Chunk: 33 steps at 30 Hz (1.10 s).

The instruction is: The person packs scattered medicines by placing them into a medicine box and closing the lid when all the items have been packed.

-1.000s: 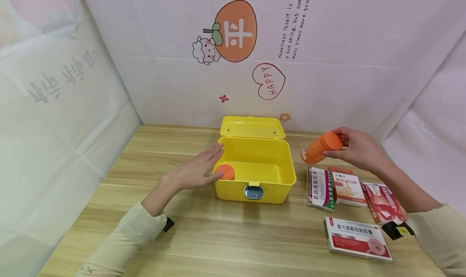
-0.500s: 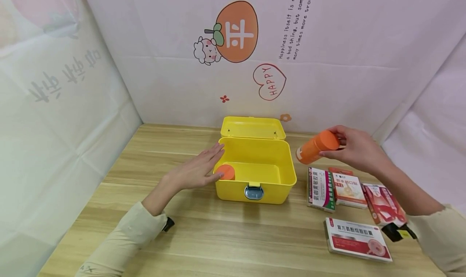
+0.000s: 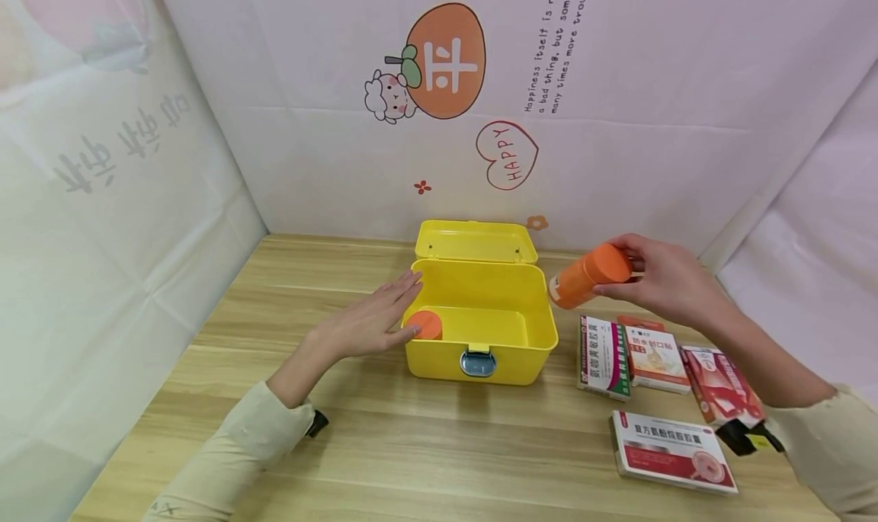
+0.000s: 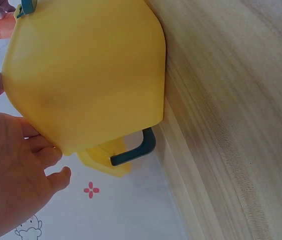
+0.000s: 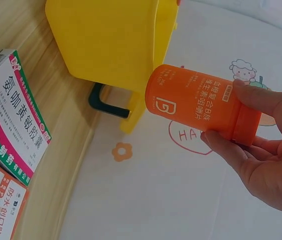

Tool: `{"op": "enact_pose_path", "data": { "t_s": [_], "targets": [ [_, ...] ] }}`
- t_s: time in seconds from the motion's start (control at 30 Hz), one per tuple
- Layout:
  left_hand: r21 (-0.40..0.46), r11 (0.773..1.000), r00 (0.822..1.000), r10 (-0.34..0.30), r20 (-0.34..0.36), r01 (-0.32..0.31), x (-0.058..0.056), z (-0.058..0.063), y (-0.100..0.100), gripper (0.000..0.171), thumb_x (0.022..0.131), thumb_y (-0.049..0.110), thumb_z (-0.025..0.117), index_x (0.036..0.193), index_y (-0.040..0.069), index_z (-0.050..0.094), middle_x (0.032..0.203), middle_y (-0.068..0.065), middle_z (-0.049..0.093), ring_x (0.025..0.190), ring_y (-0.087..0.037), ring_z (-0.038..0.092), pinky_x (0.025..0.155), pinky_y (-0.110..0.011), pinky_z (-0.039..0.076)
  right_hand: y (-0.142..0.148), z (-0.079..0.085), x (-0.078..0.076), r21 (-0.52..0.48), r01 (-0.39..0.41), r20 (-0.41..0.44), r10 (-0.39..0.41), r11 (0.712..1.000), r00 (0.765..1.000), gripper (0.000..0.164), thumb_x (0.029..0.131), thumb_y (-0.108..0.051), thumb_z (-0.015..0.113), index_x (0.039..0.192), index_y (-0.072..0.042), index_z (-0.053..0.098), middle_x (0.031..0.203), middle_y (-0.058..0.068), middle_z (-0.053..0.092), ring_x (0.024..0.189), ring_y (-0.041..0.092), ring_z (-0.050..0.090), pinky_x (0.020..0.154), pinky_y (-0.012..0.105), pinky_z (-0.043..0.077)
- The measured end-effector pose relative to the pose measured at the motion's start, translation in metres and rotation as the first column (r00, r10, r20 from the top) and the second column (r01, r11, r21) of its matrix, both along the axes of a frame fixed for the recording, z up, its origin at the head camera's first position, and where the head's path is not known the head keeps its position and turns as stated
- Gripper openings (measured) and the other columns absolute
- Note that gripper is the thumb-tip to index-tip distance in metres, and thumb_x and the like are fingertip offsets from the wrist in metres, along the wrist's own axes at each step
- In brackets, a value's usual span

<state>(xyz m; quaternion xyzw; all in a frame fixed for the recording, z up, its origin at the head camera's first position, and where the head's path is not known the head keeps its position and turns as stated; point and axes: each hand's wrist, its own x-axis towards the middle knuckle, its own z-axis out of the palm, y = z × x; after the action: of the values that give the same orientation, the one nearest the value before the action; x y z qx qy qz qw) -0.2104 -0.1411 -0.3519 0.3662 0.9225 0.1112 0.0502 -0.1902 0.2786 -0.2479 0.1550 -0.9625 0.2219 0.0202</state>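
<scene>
A yellow storage box (image 3: 507, 362) with its lid (image 3: 476, 241) folded back stands on the wooden table. Inside its left end shows the round orange cap (image 3: 425, 325) of a container. My left hand (image 3: 366, 320) rests on the box's left rim, fingers extended; the left wrist view shows the fingers (image 4: 41, 150) along the rim. Beyond the box's right side, my right hand (image 3: 675, 282) grips an orange pill bottle (image 3: 579, 280) near its cap, in the air and tilted. Printed lettering on the bottle (image 5: 190, 97) faces the right wrist camera.
Right of the box lie a green-and-purple medicine box (image 3: 602, 358), a bandage box (image 3: 657, 360), and a red box (image 3: 723, 385). A white-and-red capsule box (image 3: 675, 451) lies nearer the front. Printed cloth (image 3: 309, 148) hangs behind the table.
My right hand has carried the orange pill bottle a little to the left, closer to the yellow box. The left hand stays on the rim.
</scene>
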Motion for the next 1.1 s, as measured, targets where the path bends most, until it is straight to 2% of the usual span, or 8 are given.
{"op": "enact_pose_path", "data": {
  "t_s": [0.1, 0.67, 1.1],
  "targets": [
    [0.003, 1.000, 1.000, 0.000, 0.000, 0.000, 0.000, 0.000, 0.000, 0.080, 0.104, 0.054, 0.037, 0.159, 0.001, 0.012, 0.169, -0.013, 0.004, 0.157, -0.026, 0.005, 0.127, -0.045, 0.016, -0.004, 0.003, 0.001, 0.003, -0.003, 0.004, 0.003, 1.000, 1.000, 0.061, 0.084, -0.033, 0.081, 0.130, -0.002, 0.056, 0.117, 0.020, 0.067, 0.104, 0.037, 0.066, 0.082, 0.046, 0.056],
    [-0.001, 1.000, 1.000, 0.000, 0.004, 0.000, 0.000, 0.000, -0.001, 0.080, 0.104, 0.054, 0.037, 0.159, 0.001, 0.012, 0.169, -0.013, 0.003, 0.157, -0.025, 0.004, 0.127, -0.045, 0.015, -0.035, 0.007, 0.002, -0.063, -0.082, 0.012, 0.083, 0.995, 0.996, 0.056, 0.083, -0.017, 0.082, 0.129, 0.001, 0.056, 0.119, 0.020, 0.066, 0.107, 0.038, 0.065, 0.091, 0.055, 0.056],
    [0.007, 1.000, 1.000, 0.000, 0.008, 0.000, 0.000, 0.000, -0.001, 0.080, 0.104, 0.054, 0.037, 0.159, 0.002, 0.011, 0.169, -0.012, 0.003, 0.157, -0.024, 0.004, 0.127, -0.045, 0.015, -0.055, 0.007, 0.001, -0.080, -0.123, 0.043, 0.127, 0.989, 0.991, 0.054, 0.082, -0.016, 0.083, 0.129, -0.004, 0.058, 0.119, 0.015, 0.067, 0.107, 0.032, 0.065, 0.092, 0.051, 0.056]
  ]
}}
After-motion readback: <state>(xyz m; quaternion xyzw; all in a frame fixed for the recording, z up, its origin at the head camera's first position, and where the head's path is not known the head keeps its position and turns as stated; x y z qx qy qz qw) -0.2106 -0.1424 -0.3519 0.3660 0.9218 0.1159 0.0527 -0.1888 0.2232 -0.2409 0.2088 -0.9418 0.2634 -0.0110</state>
